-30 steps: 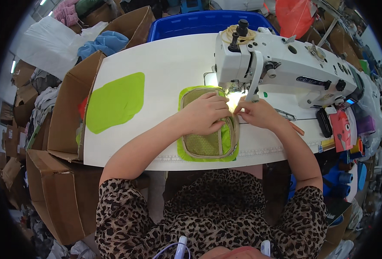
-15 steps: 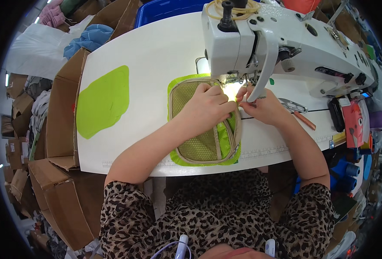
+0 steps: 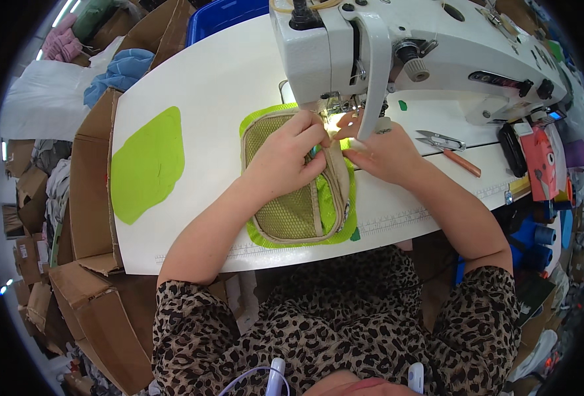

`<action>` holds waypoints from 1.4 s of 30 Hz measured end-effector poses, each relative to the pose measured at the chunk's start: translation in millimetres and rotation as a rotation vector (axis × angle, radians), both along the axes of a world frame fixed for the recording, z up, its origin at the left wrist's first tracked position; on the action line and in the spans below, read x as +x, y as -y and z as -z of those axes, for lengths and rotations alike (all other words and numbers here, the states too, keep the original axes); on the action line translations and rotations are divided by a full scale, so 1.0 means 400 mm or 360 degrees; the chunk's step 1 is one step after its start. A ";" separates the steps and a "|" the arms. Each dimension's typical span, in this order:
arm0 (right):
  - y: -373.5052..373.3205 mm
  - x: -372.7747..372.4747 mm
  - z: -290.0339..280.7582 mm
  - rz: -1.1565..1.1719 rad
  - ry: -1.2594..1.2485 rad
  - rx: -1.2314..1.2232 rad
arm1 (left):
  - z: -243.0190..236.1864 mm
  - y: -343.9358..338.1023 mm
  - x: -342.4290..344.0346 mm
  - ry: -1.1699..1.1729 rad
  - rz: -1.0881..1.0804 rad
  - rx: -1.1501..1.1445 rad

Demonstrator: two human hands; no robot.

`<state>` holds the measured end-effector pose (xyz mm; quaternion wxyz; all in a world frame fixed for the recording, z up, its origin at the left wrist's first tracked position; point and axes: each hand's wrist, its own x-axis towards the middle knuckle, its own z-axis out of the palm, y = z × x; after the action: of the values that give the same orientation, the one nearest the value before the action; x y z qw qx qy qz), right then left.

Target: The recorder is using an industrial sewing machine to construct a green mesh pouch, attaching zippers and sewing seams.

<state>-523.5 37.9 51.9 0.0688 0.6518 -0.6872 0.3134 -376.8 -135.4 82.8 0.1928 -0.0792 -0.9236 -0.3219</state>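
A bright green fabric panel [image 3: 255,235] with a beige mesh pocket [image 3: 285,214] lies under the head of a white sewing machine [image 3: 341,56]. Beige binding and a zip run around the pocket. My left hand [image 3: 288,153] rests over the mesh with curled fingers, pinching the pocket's beige edge. Close to the lit needle area, my right hand [image 3: 384,150] has its index finger and thumb on the panel's upper right edge, near the left fingertips. The needle's contact with the cloth is hidden by fingers and machine parts.
Another green fabric piece [image 3: 148,165] lies on the white table [image 3: 213,86] at left. Thread snips [image 3: 442,140] and an orange-brown handled tool [image 3: 462,163] lie right of my right hand. Cardboard boxes [image 3: 94,178] stand left; a blue bin [image 3: 222,20] is behind.
The view has shifted, so machine and table appear further left. My left fingers have moved up along the pocket edge, lifting the beige strip. My right index finger and thumb look further apart.
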 end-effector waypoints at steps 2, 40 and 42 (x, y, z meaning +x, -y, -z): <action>0.012 0.030 -0.022 -0.0027 0.0066 -0.0016 | 0.002 0.001 0.002 0.0016 -0.0023 0.0025; -0.006 0.081 -0.020 -0.0198 -0.0350 -0.0040 | -0.012 0.015 0.027 0.0044 -0.0114 -0.0713; 0.003 0.081 -0.022 -0.0212 -0.0341 -0.0063 | -0.017 0.011 0.027 0.0100 -0.0141 -0.0758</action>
<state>-491.1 36.9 60.7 0.1337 0.7243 -0.6247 0.2595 -366.1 -140.0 89.5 0.1538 -0.0716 -0.9815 -0.0886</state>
